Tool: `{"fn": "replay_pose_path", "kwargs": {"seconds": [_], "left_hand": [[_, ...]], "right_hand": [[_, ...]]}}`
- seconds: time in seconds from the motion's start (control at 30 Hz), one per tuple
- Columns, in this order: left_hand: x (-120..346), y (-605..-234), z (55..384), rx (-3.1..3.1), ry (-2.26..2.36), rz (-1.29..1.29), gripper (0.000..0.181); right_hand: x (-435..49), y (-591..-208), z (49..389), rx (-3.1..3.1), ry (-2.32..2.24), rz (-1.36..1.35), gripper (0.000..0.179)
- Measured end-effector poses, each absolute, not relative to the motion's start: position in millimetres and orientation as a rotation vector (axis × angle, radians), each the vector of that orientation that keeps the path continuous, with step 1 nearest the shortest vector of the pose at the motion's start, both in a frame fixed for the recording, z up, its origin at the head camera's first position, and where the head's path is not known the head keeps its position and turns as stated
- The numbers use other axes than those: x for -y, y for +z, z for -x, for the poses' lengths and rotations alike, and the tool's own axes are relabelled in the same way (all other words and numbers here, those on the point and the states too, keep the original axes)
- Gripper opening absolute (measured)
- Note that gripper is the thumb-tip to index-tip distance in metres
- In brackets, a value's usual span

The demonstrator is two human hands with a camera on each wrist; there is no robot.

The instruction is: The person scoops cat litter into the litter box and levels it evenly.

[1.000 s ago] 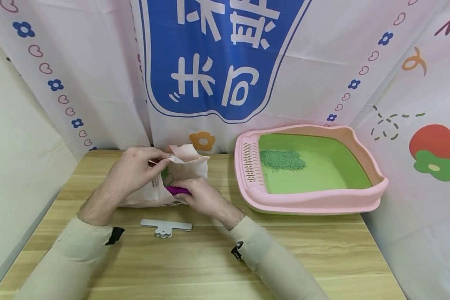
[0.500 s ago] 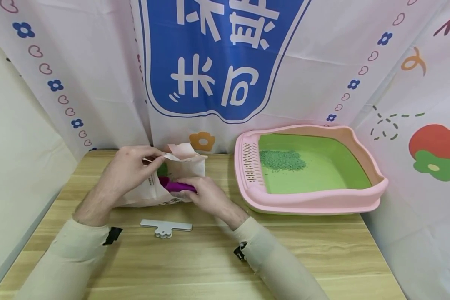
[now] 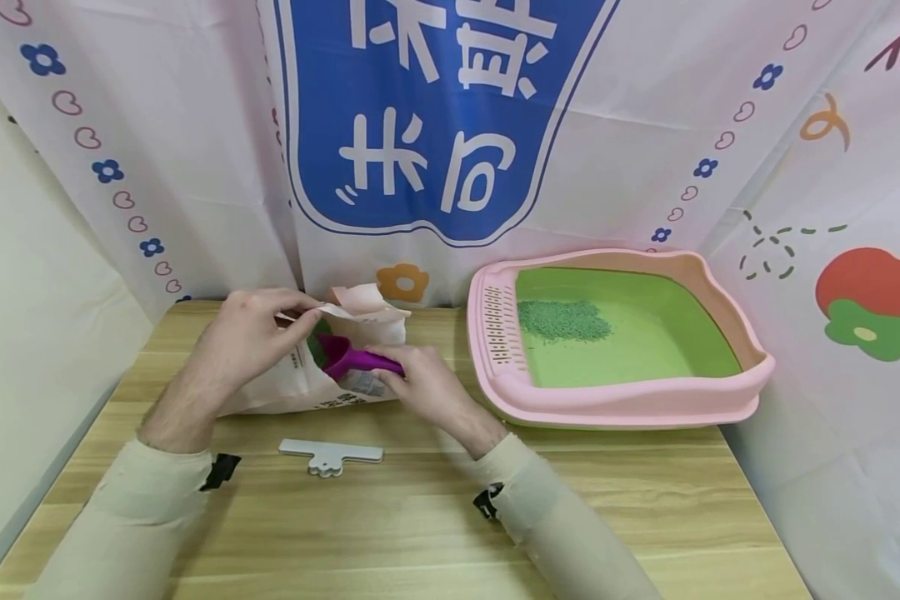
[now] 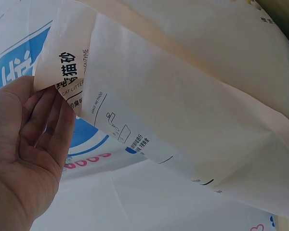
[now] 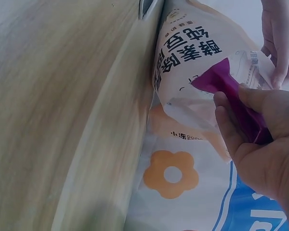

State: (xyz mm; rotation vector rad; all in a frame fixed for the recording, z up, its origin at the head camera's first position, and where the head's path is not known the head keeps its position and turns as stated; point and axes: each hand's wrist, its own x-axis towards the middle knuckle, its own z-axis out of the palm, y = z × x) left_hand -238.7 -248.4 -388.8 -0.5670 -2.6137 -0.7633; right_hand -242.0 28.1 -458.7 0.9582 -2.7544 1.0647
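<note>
A cat litter bag (image 3: 270, 392) of pale printed paper lies on the table at the left, its mouth facing right. My left hand (image 3: 251, 337) pinches the upper edge of that mouth and holds it up; the left wrist view shows thumb and fingers on the bag's edge (image 4: 62, 62). With my right hand (image 3: 431, 387) I grip the handle of a purple scoop (image 3: 348, 360), whose head sits at the bag's opening. Green litter shows inside the bag behind the scoop. Whether the scoop's head holds litter, I cannot tell.
A pink-rimmed green litter box (image 3: 615, 396) stands at the right with a patch of green litter (image 3: 566, 320) in its left part. In front of the bag lies a white bag clip (image 3: 331, 455). A printed curtain (image 3: 217, 150) hangs behind the wooden table (image 3: 390, 533).
My right hand has drawn the scoop back to the right, so more of its purple handle and head shows. My left hand has shifted slightly left with the bag's edge.
</note>
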Motion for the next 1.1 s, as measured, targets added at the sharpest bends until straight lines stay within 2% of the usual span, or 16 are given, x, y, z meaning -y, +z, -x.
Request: {"fn": "replay_pose_path", "kwargs": {"seconds": [0.47, 1.1], "left_hand": [[250, -389, 239, 2.582, -0.757, 0.578, 0.012], [256, -384, 237, 2.519, -0.751, 0.437, 0.013]], "right_hand": [[-35, -448, 239, 2.628, 1.169, -0.917, 0.041], [-45, -440, 240, 2.615, 1.203, -0.897, 0.045]]}}
